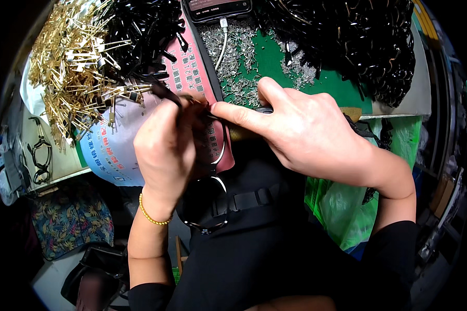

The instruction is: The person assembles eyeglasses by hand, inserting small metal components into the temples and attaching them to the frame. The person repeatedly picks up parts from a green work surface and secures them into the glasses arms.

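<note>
My left hand (166, 135), with a gold bead bracelet at the wrist, is closed on a black eyeglass frame (206, 228). The frame hangs below the fingers, its rims over my dark clothing. A dark temple arm (163, 93) sticks out from the top of the same hand. My right hand (311, 129) reaches across with its index finger stretched out, the tip meeting the left fingertips at the frame's upper end. Its other fingers are curled, and a small dark piece (264, 109) shows beside the thumb; most of it is hidden.
Many gold-coloured clip-like metal parts (72, 57) lie at the left, beside black temple arms (145, 31). Tiny silver screws (238, 67) cover part of the green mat (342, 83). A phone (218, 15) with a white cable is behind. Black frames (373, 46) heap up at right.
</note>
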A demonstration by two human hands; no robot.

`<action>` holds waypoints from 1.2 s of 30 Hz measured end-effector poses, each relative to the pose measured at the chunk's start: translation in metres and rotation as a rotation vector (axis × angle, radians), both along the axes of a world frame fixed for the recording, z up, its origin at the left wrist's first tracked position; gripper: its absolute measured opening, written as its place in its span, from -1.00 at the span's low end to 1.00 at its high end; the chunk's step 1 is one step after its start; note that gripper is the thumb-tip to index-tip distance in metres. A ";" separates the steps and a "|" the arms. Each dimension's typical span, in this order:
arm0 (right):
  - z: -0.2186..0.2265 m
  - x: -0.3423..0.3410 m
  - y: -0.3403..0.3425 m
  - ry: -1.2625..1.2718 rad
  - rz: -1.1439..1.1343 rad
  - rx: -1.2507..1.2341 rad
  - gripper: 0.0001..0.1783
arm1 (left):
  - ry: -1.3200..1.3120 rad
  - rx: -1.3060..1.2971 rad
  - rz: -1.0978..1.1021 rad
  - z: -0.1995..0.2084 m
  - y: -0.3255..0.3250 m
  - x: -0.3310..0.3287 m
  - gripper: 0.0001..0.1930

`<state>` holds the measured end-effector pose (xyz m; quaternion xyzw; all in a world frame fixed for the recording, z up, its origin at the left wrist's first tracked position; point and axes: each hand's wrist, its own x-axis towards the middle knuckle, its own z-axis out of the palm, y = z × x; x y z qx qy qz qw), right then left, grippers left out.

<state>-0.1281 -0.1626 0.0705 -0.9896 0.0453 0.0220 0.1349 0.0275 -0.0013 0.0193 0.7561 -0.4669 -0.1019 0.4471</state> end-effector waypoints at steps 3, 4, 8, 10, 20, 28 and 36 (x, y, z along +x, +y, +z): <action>-0.003 -0.001 0.001 -0.034 -0.008 -0.007 -0.25 | 0.108 0.014 0.013 -0.001 0.000 -0.001 -0.83; -0.004 -0.001 0.002 -0.038 -0.002 -0.016 -0.25 | 0.073 -0.019 0.006 -0.003 0.001 -0.002 -0.83; -0.004 -0.001 0.006 -0.054 -0.003 -0.039 -0.25 | 0.258 0.016 0.045 0.005 -0.001 -0.003 -0.84; -0.004 0.000 0.009 -0.051 -0.014 -0.054 -0.26 | 0.278 -0.010 0.022 0.003 -0.002 0.000 -0.84; -0.010 0.005 0.007 -0.166 0.053 -0.354 -0.44 | 0.342 0.000 0.029 0.003 -0.003 0.001 -0.82; -0.020 0.017 0.001 -0.219 0.048 -0.257 -0.56 | 0.342 -0.007 0.029 0.001 -0.004 0.000 -0.86; 0.012 -0.017 -0.015 -0.079 -0.235 -0.100 -0.63 | 0.169 -0.311 0.161 -0.012 -0.046 0.039 -0.80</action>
